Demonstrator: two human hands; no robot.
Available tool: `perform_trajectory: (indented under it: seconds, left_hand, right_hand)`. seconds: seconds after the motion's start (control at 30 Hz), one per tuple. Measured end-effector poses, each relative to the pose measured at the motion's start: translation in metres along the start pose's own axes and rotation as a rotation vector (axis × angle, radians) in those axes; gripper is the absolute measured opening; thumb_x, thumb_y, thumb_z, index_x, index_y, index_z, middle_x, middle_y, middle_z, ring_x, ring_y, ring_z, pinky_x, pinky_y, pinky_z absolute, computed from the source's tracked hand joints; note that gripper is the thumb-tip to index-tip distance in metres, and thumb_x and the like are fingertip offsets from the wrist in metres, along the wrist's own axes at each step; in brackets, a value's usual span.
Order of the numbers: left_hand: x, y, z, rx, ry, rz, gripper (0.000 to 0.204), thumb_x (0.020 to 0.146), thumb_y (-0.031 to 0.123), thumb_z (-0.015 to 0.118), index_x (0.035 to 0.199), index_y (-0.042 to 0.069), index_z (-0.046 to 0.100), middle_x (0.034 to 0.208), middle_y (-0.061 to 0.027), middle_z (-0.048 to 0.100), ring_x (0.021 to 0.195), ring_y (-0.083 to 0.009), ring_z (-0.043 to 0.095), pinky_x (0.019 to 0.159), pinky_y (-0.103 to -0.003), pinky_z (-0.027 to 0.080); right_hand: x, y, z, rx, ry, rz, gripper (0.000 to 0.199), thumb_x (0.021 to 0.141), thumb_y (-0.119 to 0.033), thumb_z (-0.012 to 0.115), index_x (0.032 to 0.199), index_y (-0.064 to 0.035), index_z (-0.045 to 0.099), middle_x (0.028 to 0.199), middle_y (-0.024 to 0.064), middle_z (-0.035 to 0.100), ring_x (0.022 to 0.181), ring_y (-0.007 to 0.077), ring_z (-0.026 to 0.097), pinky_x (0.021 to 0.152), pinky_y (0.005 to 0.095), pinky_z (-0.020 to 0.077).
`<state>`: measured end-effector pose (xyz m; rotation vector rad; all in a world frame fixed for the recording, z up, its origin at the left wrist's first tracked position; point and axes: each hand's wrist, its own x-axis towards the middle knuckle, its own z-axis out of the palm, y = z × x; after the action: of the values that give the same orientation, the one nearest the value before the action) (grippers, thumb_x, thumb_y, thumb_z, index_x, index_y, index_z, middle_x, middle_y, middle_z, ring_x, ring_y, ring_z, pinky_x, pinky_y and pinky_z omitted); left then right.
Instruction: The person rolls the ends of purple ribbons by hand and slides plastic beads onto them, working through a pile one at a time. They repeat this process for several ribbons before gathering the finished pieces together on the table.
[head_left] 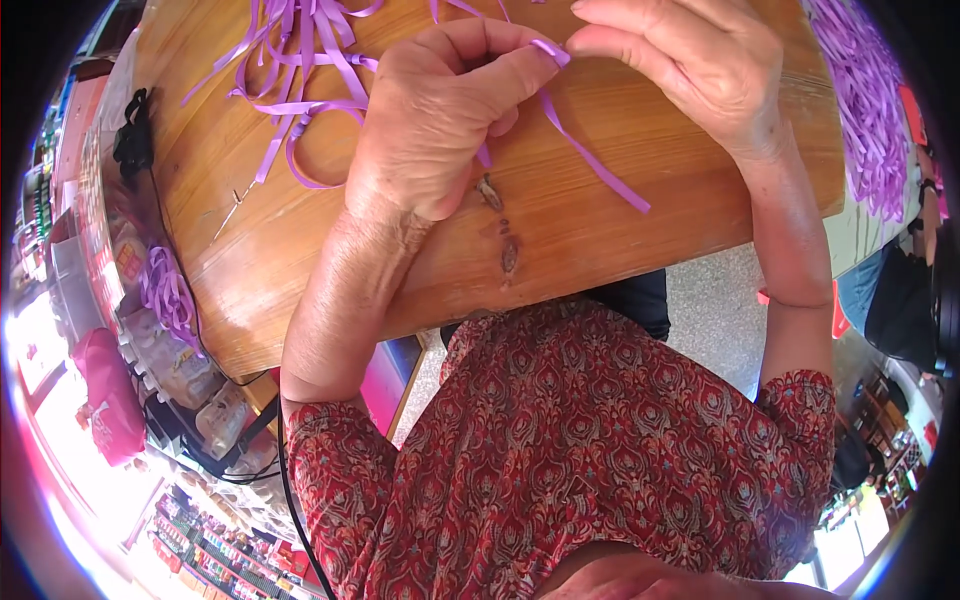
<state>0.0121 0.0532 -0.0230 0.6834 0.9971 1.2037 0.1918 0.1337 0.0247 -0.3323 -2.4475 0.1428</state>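
Observation:
My left hand [440, 115] pinches a purple ribbon [598, 165] between thumb and forefinger, with a short folded bit standing out at the fingertips. Its tail hangs down to the right over the wooden table [600, 240]. Close beside that fold, my right hand [690, 65] has its thumb and forefinger drawn together at the tips. Whatever lies between them is too small to make out. Left of my left hand lies a loose heap of purple ribbons [300, 55], some with small knots or loops. A thin metal hook or needle [236, 212] rests near the heap.
A large pile of purple ribbons [860, 110] lies beyond the table's right edge. At the left are a black cable [135, 135], a purple ribbon bundle [170, 295] and a pink bag [110, 395]. Part of another person [900, 300] shows at the far right.

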Motion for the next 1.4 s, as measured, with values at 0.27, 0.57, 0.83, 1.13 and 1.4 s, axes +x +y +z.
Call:
perform_trajectory:
  seconds: [0.27, 0.57, 0.83, 1.13, 1.4]
  left_hand:
    - [-0.004, -0.005, 0.005, 0.064, 0.121, 0.181, 0.014, 0.085, 0.002, 0.063, 0.097, -0.005, 0.062, 0.078, -0.0012, 0.058, 0.06, -0.0058, 0.045, 0.054, -0.018, 0.034]
    - [-0.006, -0.01, 0.008, 0.139, 0.159, 0.259, 0.014, 0.085, -0.001, 0.063, 0.098, -0.004, 0.063, 0.08, 0.0, 0.06, 0.063, -0.0044, 0.046, 0.056, -0.017, 0.036]
    - [-0.004, -0.013, 0.007, 0.072, 0.057, 0.383, 0.013, 0.087, 0.0, 0.061, 0.1, 0.0, 0.063, 0.08, 0.0001, 0.06, 0.066, -0.0057, 0.046, 0.059, -0.019, 0.037]
    - [-0.007, -0.009, 0.001, -0.103, -0.046, 0.308, 0.013, 0.09, 0.005, 0.057, 0.101, 0.0, 0.063, 0.073, 0.0012, 0.055, 0.061, -0.0082, 0.039, 0.058, -0.024, 0.032]
    - [-0.004, -0.009, 0.001, -0.152, -0.023, 0.268, 0.011, 0.084, 0.001, 0.065, 0.096, -0.001, 0.065, 0.075, -0.0005, 0.061, 0.059, -0.0039, 0.044, 0.052, -0.019, 0.034]
  right_hand:
    - [0.005, -0.012, -0.003, 0.378, -0.031, 0.312, 0.016, 0.069, -0.002, 0.076, 0.082, -0.0014, 0.067, 0.077, 0.0094, 0.063, 0.071, 0.0234, 0.06, 0.06, 0.0304, 0.0462]
    - [-0.001, -0.009, 0.014, 0.444, -0.056, 0.45, 0.009, 0.076, 0.001, 0.068, 0.083, -0.0011, 0.063, 0.077, 0.0079, 0.063, 0.072, 0.0181, 0.06, 0.063, 0.0261, 0.0455]
    - [-0.001, -0.011, 0.003, 1.063, -0.114, 1.055, 0.006, 0.084, -0.004, 0.063, 0.089, -0.0002, 0.064, 0.084, 0.0032, 0.063, 0.078, 0.0089, 0.058, 0.073, 0.0212, 0.0457]
    - [0.003, -0.027, 0.0, 0.581, 0.057, 0.536, 0.012, 0.08, 0.002, 0.066, 0.092, -0.0004, 0.064, 0.084, 0.007, 0.062, 0.079, 0.0158, 0.06, 0.071, 0.0238, 0.0463]
    - [0.0, -0.016, -0.008, 0.485, 0.015, 0.279, 0.015, 0.077, 0.004, 0.067, 0.092, -0.0005, 0.066, 0.084, 0.0085, 0.062, 0.076, 0.0184, 0.06, 0.065, 0.0259, 0.0464]
